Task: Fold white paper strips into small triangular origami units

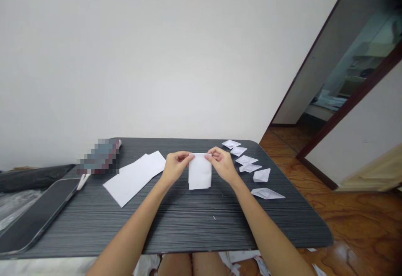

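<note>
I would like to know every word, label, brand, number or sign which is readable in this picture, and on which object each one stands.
There is no readable text.
Held paper: no writing visible.
Loose papers: no writing visible.
Folded shapes: no writing visible.
Pixelated thing: too blurred to tell whether it bears any text.
</note>
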Demonstrator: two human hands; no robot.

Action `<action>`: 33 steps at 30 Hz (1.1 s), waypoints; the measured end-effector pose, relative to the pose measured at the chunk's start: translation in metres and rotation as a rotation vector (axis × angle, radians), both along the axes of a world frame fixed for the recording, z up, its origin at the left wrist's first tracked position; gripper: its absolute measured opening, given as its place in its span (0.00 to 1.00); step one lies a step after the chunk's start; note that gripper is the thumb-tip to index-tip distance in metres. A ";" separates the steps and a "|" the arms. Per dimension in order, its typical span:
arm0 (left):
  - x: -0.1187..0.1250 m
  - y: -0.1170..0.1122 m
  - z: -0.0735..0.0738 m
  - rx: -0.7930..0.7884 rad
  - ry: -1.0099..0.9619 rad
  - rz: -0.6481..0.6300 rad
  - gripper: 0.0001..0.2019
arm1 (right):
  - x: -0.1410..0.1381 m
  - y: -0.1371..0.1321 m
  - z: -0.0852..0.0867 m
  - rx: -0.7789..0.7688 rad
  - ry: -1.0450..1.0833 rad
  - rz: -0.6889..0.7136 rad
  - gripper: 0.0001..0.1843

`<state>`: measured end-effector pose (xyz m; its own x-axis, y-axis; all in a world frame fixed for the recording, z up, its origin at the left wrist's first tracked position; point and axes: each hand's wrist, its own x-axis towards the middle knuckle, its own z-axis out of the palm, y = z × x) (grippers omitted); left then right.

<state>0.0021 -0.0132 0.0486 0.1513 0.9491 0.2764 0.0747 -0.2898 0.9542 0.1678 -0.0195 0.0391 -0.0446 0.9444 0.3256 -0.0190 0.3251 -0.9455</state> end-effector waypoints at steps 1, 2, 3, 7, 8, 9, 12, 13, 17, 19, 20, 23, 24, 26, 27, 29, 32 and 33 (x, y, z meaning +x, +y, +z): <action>0.000 0.000 0.000 0.000 0.002 0.001 0.12 | 0.000 0.000 0.000 -0.001 0.002 -0.001 0.09; 0.000 0.000 0.001 0.002 0.007 0.001 0.12 | 0.000 0.000 0.000 -0.001 0.004 -0.003 0.09; 0.000 0.000 0.001 0.006 0.014 -0.001 0.12 | 0.000 0.000 0.000 -0.001 0.004 -0.005 0.09; -0.001 -0.001 0.001 0.017 0.053 -0.004 0.13 | 0.000 -0.001 0.000 -0.007 0.002 -0.012 0.10; -0.001 -0.001 0.002 0.016 0.058 -0.002 0.13 | 0.000 -0.001 0.000 -0.010 0.002 -0.013 0.10; -0.001 -0.002 0.002 0.013 0.063 0.000 0.13 | 0.001 0.000 0.000 -0.013 0.001 -0.013 0.10; -0.001 -0.002 0.003 0.002 0.070 0.003 0.13 | 0.001 -0.001 0.000 -0.020 0.002 -0.012 0.10; -0.001 -0.003 0.003 0.000 0.074 0.001 0.13 | 0.000 -0.001 0.000 -0.022 0.005 -0.011 0.10; -0.001 -0.002 0.002 0.003 0.082 0.002 0.13 | -0.001 -0.002 0.002 -0.054 0.066 0.012 0.11; -0.002 -0.001 -0.001 0.010 0.077 0.015 0.13 | -0.001 -0.002 0.000 -0.133 0.113 0.053 0.14; -0.002 0.000 -0.002 0.010 0.071 0.018 0.13 | -0.001 -0.001 -0.001 -0.184 0.129 0.070 0.15; -0.003 0.004 -0.007 -0.009 0.040 -0.009 0.13 | 0.000 0.003 -0.007 -0.282 0.141 0.052 0.14; -0.003 0.005 -0.009 -0.020 0.031 -0.021 0.14 | 0.001 0.004 -0.009 -0.292 0.150 0.033 0.15; -0.003 0.007 -0.013 -0.037 0.018 -0.030 0.14 | 0.000 0.006 -0.012 -0.310 0.183 0.021 0.17; -0.003 0.008 -0.014 -0.042 0.014 -0.027 0.14 | 0.000 0.006 -0.013 -0.323 0.200 0.025 0.17; -0.003 0.009 -0.018 -0.053 0.002 -0.016 0.14 | -0.002 0.006 -0.014 -0.330 0.228 0.022 0.17; -0.004 0.013 -0.022 -0.061 -0.020 0.016 0.14 | -0.004 0.005 -0.013 -0.319 0.249 0.011 0.17; -0.005 0.014 -0.022 -0.058 -0.027 0.036 0.14 | -0.005 0.004 -0.012 -0.342 0.241 0.034 0.17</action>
<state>-0.0031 0.0004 0.0264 0.1101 0.9683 0.2240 0.0586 -0.2313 0.9711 0.1632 -0.0154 0.0270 -0.0387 0.9993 -0.0016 -0.2584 -0.0115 -0.9660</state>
